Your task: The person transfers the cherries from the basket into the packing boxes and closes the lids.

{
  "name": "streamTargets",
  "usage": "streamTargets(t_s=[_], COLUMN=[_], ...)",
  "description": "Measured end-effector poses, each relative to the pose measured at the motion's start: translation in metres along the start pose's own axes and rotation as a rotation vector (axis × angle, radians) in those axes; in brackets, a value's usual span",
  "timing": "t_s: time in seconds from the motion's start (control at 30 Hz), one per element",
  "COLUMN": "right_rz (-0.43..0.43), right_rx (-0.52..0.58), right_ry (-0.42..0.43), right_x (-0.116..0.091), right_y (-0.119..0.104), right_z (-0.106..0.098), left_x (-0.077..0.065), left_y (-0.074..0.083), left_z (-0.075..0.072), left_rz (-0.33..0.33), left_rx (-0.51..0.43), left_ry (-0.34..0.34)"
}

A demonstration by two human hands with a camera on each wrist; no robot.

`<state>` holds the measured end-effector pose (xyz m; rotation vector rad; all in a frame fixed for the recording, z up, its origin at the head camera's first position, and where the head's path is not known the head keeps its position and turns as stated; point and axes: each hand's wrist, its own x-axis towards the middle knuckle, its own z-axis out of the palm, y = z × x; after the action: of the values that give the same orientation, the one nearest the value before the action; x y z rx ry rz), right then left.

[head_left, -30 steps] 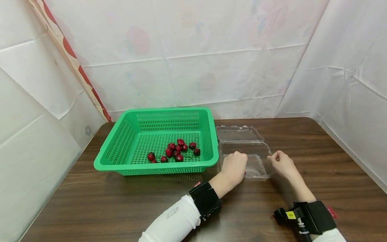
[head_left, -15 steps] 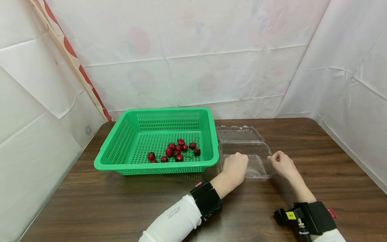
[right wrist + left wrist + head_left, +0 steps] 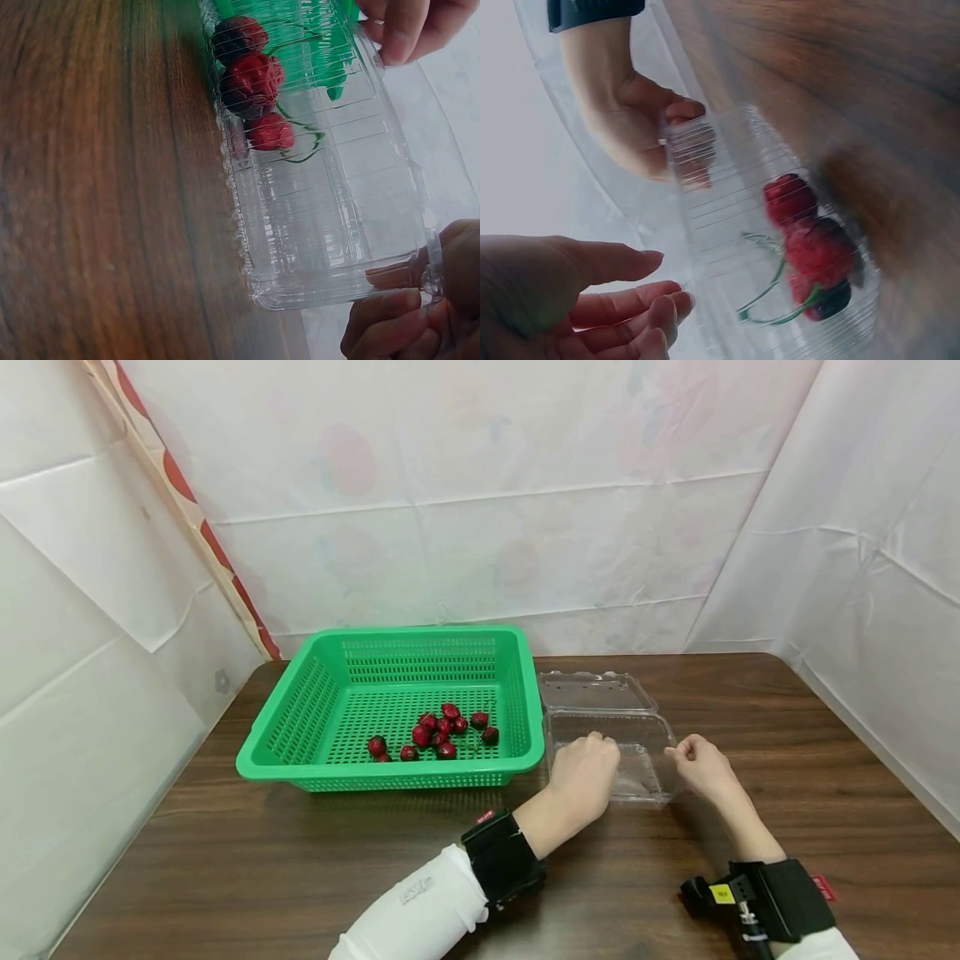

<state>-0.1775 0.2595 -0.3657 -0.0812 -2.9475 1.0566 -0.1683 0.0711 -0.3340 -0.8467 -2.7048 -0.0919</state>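
Note:
A clear plastic clamshell box (image 3: 637,764) lies on the table with its lid folded back. Inside its base, cherries (image 3: 821,251) with green stems sit at the left end, as both wrist views show. My left hand (image 3: 588,768) is over that end, at the front wall. In the left wrist view its thumb and fingers stand apart with nothing between them. My right hand (image 3: 701,764) pinches the box's right rim between thumb and fingers. To the left stands a green basket (image 3: 367,772) with several cherries (image 3: 442,731) on its slatted floor.
The basket's right wall stands close beside the clear box. The open lid (image 3: 596,692) lies behind the base. A dark wood table (image 3: 300,877) carries everything, with white sheets (image 3: 465,527) hanging around its back and sides.
My left hand has shifted slightly right and up, its fingers now raised a little. A red spot under it one second ago is out of sight. My right hand has stayed on the rim.

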Motion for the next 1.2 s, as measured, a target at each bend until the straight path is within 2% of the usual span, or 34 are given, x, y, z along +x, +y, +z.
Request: streamTargets(t_s=[0.17, 0.43, 0.73, 1.0, 1.2], right_rz=[0.004, -0.001, 0.004, 0.002, 0.016], right_rx=[-0.001, 0.0, 0.008, 0.011, 0.021], right_ry=[-0.003, -0.004, -0.004, -0.012, -0.026], right_x=[0.0, 0.001, 0.001, 0.0, -0.001], right_y=[0.0, -0.001, 0.0, 0.001, 0.0], right_z=[0.0, 0.0, -0.001, -0.001, 0.0], left_x=[-0.007, -0.018, -0.027, -0.031, -0.033], left_y=[-0.004, -0.018, -0.043, -0.069, -0.092], left_z=[-0.014, -0.031, -0.043, -0.05, -0.049], left_rz=[0.017, -0.02, -0.068, -0.146, -0.229], left_rx=[-0.001, -0.039, -0.156, -0.206, -0.251], left_ry=[0.029, 0.055, 0.128, 0.122, 0.071])
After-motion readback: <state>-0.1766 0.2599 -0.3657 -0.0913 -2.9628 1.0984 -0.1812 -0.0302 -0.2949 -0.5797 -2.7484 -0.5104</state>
